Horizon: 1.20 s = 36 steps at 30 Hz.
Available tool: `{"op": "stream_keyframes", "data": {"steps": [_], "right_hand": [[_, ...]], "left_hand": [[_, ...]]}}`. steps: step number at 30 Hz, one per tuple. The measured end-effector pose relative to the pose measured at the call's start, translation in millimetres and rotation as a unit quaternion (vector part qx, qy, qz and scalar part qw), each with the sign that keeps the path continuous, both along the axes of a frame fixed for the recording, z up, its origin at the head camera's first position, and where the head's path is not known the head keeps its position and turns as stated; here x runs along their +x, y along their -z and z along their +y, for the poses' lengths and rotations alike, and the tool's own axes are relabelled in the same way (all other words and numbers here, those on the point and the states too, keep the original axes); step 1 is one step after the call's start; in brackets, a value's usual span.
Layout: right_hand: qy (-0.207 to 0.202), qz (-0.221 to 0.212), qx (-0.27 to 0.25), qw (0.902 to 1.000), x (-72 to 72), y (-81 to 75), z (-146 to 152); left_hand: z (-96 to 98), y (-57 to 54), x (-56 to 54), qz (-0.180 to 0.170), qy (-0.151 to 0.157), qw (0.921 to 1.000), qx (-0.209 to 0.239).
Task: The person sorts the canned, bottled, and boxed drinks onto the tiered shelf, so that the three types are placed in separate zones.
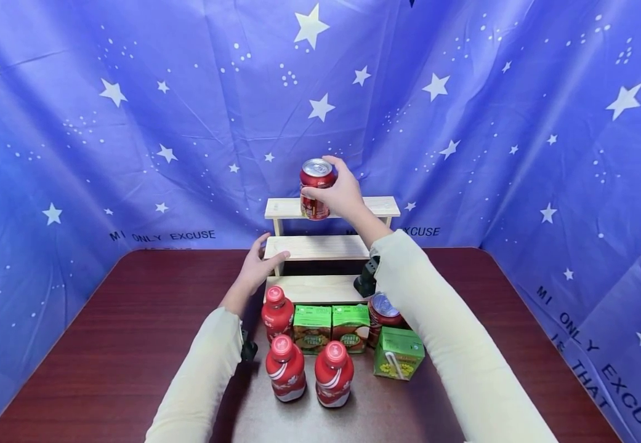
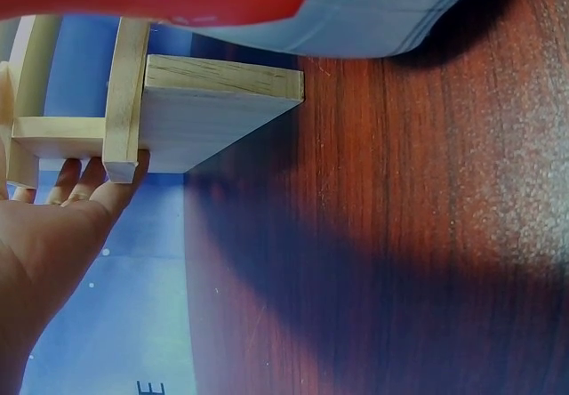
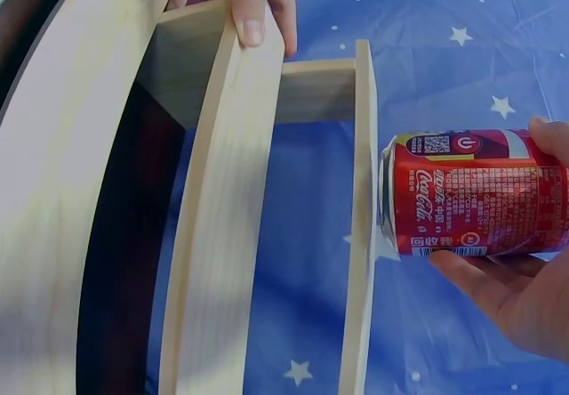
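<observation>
My right hand [image 1: 345, 192] grips a red Coca-Cola can [image 1: 317, 179] by its sides, over the top board of a three-tier wooden display rack [image 1: 322, 247]. The can is upright, its base right at that board in the right wrist view. My left hand [image 1: 256, 266] holds the left end of the rack's middle board, thumb on top and other fingers round the edge. The left wrist view shows those fingers behind the wooden frame [image 2: 124, 101], with a blurred red-and-white bottle [image 2: 356, 8] close to the camera.
Three red bottles [image 1: 286, 375] stand in front of the rack. Beside them are green drink cartons [image 1: 312, 332], one carrying a straw [image 1: 395, 364], and a second red can [image 1: 383, 311] partly behind my right sleeve. A starry blue cloth [image 1: 187, 123] hangs behind the dark wooden table [image 1: 148, 307].
</observation>
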State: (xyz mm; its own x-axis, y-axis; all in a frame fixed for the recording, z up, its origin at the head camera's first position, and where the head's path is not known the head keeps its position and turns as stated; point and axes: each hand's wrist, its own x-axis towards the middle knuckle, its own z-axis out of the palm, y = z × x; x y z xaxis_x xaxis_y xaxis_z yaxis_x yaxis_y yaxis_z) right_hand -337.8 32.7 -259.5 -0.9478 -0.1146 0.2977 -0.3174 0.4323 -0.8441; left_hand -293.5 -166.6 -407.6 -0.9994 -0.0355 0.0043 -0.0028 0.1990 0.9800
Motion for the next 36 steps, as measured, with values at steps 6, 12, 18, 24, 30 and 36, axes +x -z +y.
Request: {"op": "stream_keyframes", "data": {"steps": [6,12,18,24,30,36], "right_hand": [[0.003,0.006,0.007,1.0,-1.6,3.5,-13],[-0.003,0.011,0.015,0.9998,-0.9,3.9,-21],[0.004,0.009,0.026,0.9996,-3.2,1.7,-26],[0.014,0.001,0.019,0.9997,-6.0,3.7,-30],[0.042,-0.005,0.005,0.9991,-7.6,8.6,-34],[0.065,-0.004,-0.005,0.9979,-12.4,16.5,-36]], "left_hand": [[0.7,-3.3,2.3,-0.002,-0.002,1.0,-0.003],[-2.2,13.3,-7.1,0.005,-0.011,0.9998,-0.017],[-2.4,13.5,-8.8,0.005,-0.016,0.9999,-0.004],[-1.0,3.6,-1.7,0.002,-0.016,0.9999,0.002],[-3.5,18.2,-11.7,0.008,-0.021,0.9997,-0.01],[-1.8,18.3,-11.8,0.012,-0.019,0.9997,-0.005]]}}
